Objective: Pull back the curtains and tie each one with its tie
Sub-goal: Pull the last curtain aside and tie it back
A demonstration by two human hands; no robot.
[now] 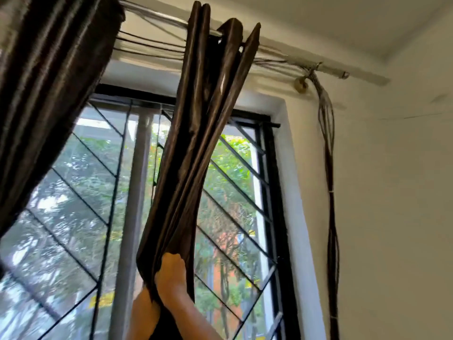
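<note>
Head view looks up at a window, and we go from the left side to the right. At the far left hangs the left curtain (49, 82), dark brown, already bunched toward its end of the rod (159, 17) and, as far as we see, with no tie on it. Next comes the window grille (81, 192) with its slanted black bars, and green trees behind the glass.

In the middle hangs the right curtain (196, 143), gathered into a narrow bundle of long folds that runs from the rod down to our hands. Our left hand (143, 298) is mostly hidden behind the cloth; only a part of the wrist shows, so we cannot tell how its grip stands. Our right hand (171, 271) has its grip wrapped round the bundle, the fingers curled into the folds and squeezing them together.

To the right, on the wall, a bundle of thin cords (328, 168) hangs down from a small hook; it may be the tie, but we cannot be sure.

We judge the cloth to be soft, light and shiny, so probably slippery: loose folds can slide out of the hand. It seems best to hold it low, round the whole gathered bundle, and to keep it squeezed while the tie goes round.
</note>
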